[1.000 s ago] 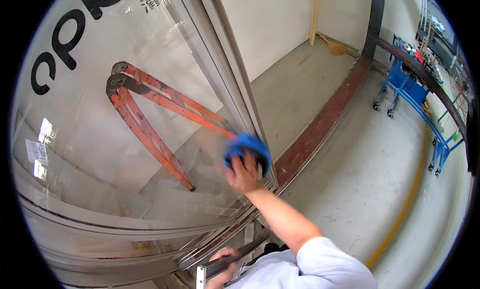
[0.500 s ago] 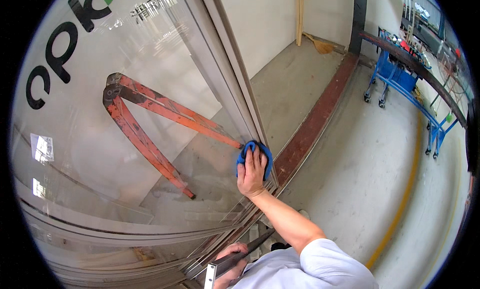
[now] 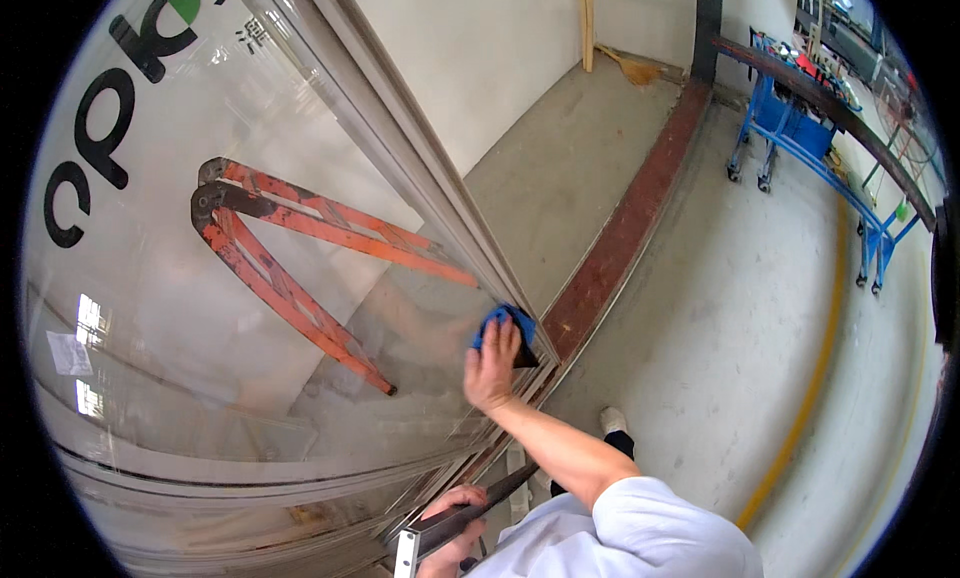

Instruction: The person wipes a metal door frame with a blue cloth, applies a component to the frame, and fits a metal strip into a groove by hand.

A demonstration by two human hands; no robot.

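My right hand (image 3: 490,368) presses a bunched blue cloth (image 3: 512,323) against the lower right corner of a large glass pane (image 3: 330,418), beside its metal frame (image 3: 440,188). The fingers lie over the cloth, and a faint reflection of the arm shows in the glass. Lower down, my left hand (image 3: 455,508) is closed around a dark metal bar (image 3: 475,518) joined to a pale upright with holes (image 3: 406,553). What the bar belongs to cannot be made out. Through the pane I see a worn orange stepladder (image 3: 300,308) with its legs spread.
Black lettering (image 3: 110,128) and a white paper patch (image 3: 68,353) are on the glass. A reddish floor beam (image 3: 640,228) runs away from the frame. Blue wheeled carts (image 3: 790,128) and a dark rail (image 3: 830,108) stand at right. A broom (image 3: 635,70) leans far back. My shoe (image 3: 613,418) shows below.
My right hand and the cloth have slid slightly down along the frame edge. The view has shifted, bringing a shoe into sight. My left hand keeps its grip on the bar.
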